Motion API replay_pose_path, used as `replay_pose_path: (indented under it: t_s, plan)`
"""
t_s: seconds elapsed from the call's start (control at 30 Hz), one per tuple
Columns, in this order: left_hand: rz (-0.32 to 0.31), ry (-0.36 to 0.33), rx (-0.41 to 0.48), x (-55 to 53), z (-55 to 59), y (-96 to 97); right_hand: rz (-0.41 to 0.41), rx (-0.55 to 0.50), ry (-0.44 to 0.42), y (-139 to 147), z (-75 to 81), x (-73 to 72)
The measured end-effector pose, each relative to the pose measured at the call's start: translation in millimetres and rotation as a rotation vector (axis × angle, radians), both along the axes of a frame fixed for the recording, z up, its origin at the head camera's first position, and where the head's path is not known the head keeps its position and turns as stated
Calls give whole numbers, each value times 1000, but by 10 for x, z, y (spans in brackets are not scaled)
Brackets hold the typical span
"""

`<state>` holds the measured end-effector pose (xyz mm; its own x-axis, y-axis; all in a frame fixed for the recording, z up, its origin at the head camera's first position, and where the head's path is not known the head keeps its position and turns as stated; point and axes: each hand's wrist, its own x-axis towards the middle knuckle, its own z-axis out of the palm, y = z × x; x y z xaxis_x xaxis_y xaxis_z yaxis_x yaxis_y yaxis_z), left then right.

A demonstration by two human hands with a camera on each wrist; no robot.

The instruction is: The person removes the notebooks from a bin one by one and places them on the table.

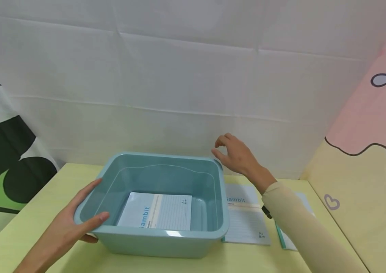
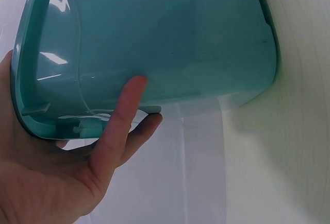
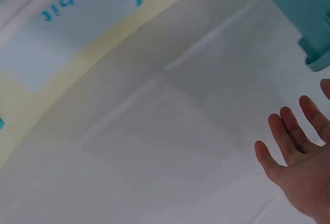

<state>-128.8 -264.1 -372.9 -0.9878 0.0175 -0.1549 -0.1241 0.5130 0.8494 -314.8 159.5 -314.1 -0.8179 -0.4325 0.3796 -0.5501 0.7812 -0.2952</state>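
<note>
Basin (image 1: 155, 242) on worktop (image 1: 73, 176), notebook (image 1: 174, 212) inside. Your left hand (image 1: 68, 222) pinches basin's left rim, thumb inside, fingers outside; your right hand (image 1: 237, 155), fingers spread loosely, hovers near far-right corner. Second notebook (image 1: 245, 220), third notebook (image 1: 289, 240) lie right.

I've got the tub (image 1: 152, 243) on the table (image 1: 247, 259), sheet (image 1: 186, 79) behind, one book (image 1: 174, 213) inside. Second book (image 1: 245, 222) lies just right of it; third book (image 1: 285, 238) farther right, partly behind the sleeve (image 1: 302, 223). Left hand (image 1: 64, 225) at the tub's left, right hand (image 1: 237, 154) near its far right corner.
</note>
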Motion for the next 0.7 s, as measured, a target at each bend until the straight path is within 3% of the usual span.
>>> replay_pose_path:
  t_s: [0.3,0.7]
  plan:
    - [-4,2,23,-3,-7,-2,134,5,-19,-356,279,72]
    - [-8,23,26,6,-60,-16,245,128,25,-782,491,215]
